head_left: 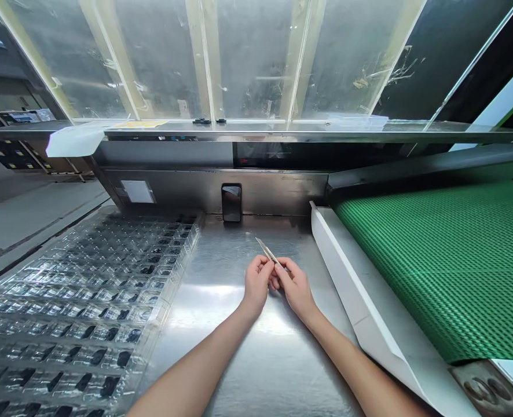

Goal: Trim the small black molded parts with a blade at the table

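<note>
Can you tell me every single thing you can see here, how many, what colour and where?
slim pointed tool: 1, pale, between the hands
phone: 1, black, upright against the back wall
plastic tray: at least 1, clear, left
small pieces: many, dark, in the tray
conveyor belt: 1, green, right
guard rail: 1, white, beside the belt
worktop: 1, silver, under the hands
label: 1, white, back wall, left
sheet: 1, white, hanging over the ledge, left
screen: 1, see-through with yellowish strips, top
boxes: several, dark, far left
left hand: 1, bare, centre
right hand: 1, bare, centre
</note>
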`<state>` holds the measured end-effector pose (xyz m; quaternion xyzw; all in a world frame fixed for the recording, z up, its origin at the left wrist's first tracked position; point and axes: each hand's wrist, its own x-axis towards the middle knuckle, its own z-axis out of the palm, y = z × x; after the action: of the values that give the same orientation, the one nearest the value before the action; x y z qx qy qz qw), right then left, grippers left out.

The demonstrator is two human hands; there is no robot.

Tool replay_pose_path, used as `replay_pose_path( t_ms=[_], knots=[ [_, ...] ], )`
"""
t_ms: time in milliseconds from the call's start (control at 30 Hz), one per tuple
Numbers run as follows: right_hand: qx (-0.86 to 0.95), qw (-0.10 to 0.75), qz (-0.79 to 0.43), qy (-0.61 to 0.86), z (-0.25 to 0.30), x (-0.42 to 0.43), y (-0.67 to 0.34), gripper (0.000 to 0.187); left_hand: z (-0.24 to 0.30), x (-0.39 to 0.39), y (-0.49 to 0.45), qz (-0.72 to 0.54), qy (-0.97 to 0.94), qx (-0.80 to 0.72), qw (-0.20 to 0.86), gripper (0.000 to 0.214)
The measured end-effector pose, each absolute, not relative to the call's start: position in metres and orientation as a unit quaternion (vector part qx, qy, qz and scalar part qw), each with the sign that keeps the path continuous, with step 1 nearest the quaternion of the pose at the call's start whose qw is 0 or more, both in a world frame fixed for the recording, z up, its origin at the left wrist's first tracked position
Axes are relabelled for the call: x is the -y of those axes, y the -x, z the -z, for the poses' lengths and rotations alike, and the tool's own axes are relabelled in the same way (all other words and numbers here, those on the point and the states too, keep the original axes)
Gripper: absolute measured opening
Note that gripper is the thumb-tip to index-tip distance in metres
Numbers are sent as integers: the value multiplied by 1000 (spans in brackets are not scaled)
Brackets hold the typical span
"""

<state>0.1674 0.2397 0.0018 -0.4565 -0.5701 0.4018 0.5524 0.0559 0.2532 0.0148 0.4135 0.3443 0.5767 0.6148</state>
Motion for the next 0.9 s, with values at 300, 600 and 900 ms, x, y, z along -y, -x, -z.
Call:
replay_pose_path(
  t_ms=[300, 600, 900],
  knots=[
    [578, 540, -398, 464, -12, -235, -168, 34, -17, -253, -56, -568, -419, -360, 610, 35],
    [578, 539, -395, 469, -13, -235, -168, 35, -18, -253, -56, -563, -425, -365, 608, 35],
    [574, 536, -402, 471, -8, -237, -168, 34, -18, -253, -56, -565, -427, -370, 602, 36]
  ],
)
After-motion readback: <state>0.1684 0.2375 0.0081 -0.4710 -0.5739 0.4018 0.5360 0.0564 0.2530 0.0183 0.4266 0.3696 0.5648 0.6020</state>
